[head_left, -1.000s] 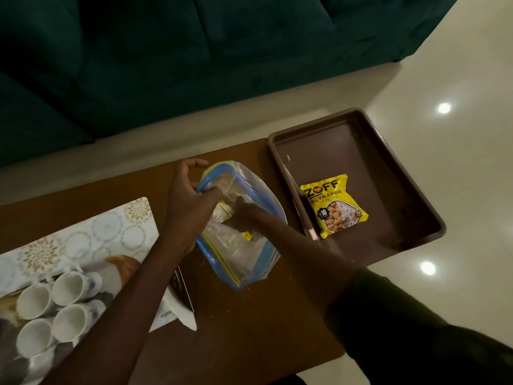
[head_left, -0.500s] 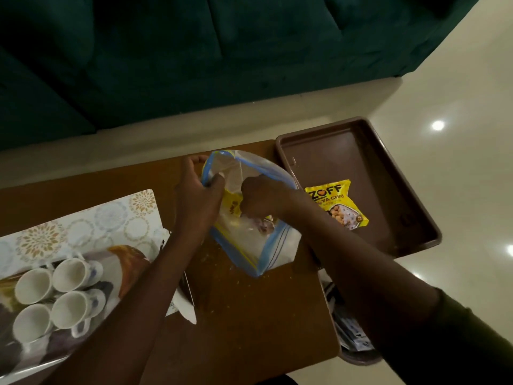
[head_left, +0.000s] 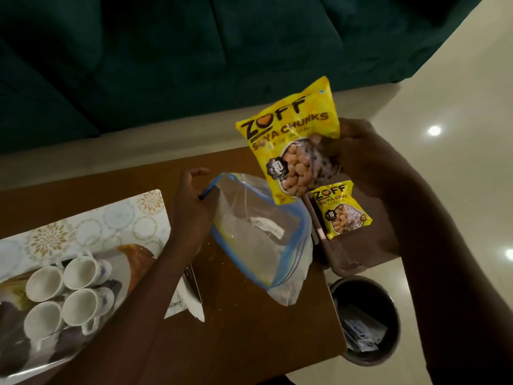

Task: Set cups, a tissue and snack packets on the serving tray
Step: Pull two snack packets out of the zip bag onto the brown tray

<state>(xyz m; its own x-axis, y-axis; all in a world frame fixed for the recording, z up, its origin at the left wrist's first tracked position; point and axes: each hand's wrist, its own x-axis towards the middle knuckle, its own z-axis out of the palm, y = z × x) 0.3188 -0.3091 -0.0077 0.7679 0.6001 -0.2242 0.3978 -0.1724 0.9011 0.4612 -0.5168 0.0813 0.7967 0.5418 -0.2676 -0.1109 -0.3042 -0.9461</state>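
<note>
My right hand [head_left: 358,151] grips a yellow soya-chunks snack packet [head_left: 291,134] and holds it up in the air above the table's far edge. A second, identical yellow packet [head_left: 340,209] lies flat in the brown serving tray [head_left: 352,266], which my right arm mostly hides. My left hand [head_left: 191,207] pinches the blue rim of a clear zip bag [head_left: 258,234] that lies open on the wooden table [head_left: 249,329]. Several white cups [head_left: 69,290] stand in a cluster on a patterned mat at the left.
A patterned placemat [head_left: 91,226] covers the table's left part, with a white card [head_left: 186,304] at its edge. A dark round bin [head_left: 363,320] stands on the pale floor beside the table's right end. A dark green sofa [head_left: 166,65] fills the background.
My right hand has come out of the zip bag with a yellow packet and lifted it up and to the right. The bag now sags open, still held by my left hand.
</note>
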